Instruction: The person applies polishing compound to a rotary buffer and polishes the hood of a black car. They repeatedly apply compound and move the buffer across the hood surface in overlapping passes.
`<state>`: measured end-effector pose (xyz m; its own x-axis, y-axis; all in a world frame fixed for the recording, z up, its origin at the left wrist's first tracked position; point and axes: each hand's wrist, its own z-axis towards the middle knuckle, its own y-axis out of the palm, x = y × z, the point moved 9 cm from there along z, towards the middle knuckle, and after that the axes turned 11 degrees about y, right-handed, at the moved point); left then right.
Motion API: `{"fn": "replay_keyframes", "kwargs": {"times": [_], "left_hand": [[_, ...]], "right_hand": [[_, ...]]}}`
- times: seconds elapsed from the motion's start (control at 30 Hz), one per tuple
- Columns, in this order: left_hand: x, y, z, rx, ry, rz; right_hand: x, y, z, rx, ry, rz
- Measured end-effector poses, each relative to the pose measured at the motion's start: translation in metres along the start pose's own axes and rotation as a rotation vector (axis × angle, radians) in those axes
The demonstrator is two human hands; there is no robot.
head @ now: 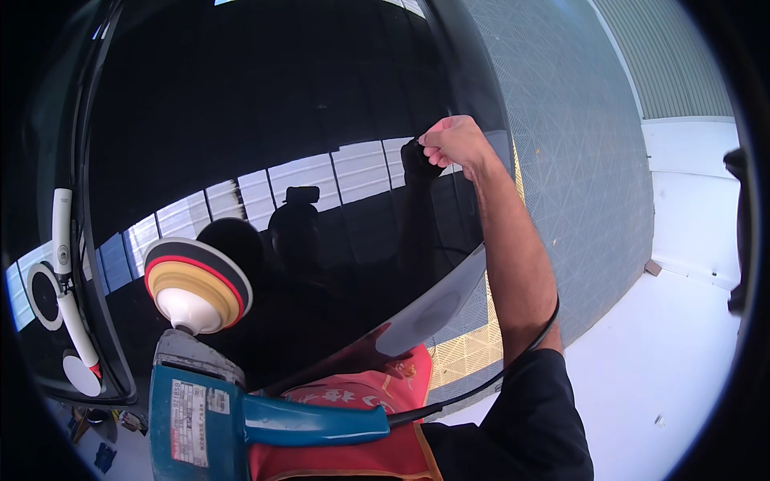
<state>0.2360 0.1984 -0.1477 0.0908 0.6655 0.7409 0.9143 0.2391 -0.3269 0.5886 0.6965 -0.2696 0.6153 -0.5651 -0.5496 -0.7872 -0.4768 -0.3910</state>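
My right hand (454, 141) is held over the glossy black car panel (361, 240), fingers curled and the thumb and forefinger pinched together; whether a small thing is between them cannot be made out. Its dark reflection shows in the panel beside it. A teal electric polisher (198, 415) lies across the lower left in front of my red apron (361, 457), its backing plate and pad (198, 285) turned up over the panel. The polisher's black cord (469, 394) runs from the handle end to behind my right arm. My left hand is out of view.
At the far left, a white jointed lamp (62, 231) with a ring-shaped part and a round base rests on the car's dark glass. Beyond the panel's right edge lie grey floor tiles (577, 180) with a yellow strip, bordered by a white floor and wall. Several small items sit at the lower left.
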Motion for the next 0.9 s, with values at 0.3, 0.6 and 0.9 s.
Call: {"fn": "replay_keyframes", "kwargs": {"times": [0.3, 0.6, 0.9], "left_hand": [[-0.0046, 0.0019, 0.001, -0.007, -0.008, -0.018], [-0.0016, 0.0036, 0.0031, -0.01, 0.004, -0.017], [0.0022, 0.005, 0.0079, -0.015, 0.018, -0.016]], "right_hand": [[-0.0027, 0.0008, -0.0025, 0.015, -0.008, -0.026], [-0.0064, 0.0041, 0.0001, -0.02, 0.008, -0.047], [-0.006, 0.0033, 0.0004, -0.027, -0.016, -0.006]]}}
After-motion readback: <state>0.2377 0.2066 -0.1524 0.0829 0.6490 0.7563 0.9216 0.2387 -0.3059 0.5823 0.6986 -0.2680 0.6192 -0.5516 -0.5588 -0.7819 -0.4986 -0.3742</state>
